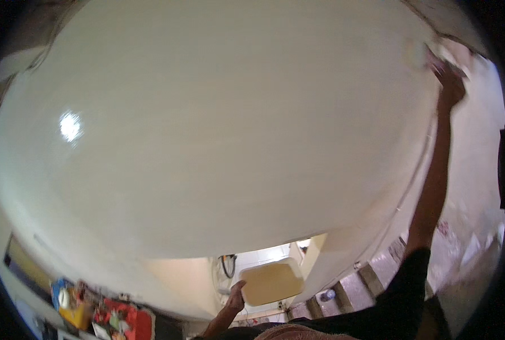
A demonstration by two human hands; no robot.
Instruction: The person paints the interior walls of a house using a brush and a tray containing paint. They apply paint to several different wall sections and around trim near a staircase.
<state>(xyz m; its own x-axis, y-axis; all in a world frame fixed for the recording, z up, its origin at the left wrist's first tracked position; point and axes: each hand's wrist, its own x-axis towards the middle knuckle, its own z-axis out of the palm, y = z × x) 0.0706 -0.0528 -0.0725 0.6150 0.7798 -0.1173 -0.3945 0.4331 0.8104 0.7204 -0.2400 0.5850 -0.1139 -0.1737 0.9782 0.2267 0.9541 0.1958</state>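
Low in the middle, my left hand [234, 300] grips the near left rim of a pale rectangular tub [301, 273]. Cream-coloured paint [272, 283] fills much of it. My right arm stretches far up to the upper right, where my right hand [451, 88] is closed around a flat, pinkish-brown paintbrush [431, 59]. Its working end is against the large off-white wall [224, 136], near the wall's right-hand corner. The brush is small and blurred there, and my fingers partly hide it. A slightly different-toned patch lies on the wall just left of the brush.
Stairs [354, 289] descend at the lower right, with a small round container [327, 295] on one step. A thin cable [414, 184] runs down the wall corner. Below left are a red container of mixed items [142, 322] and a yellow one [75, 317]. An opening shows white tiles.
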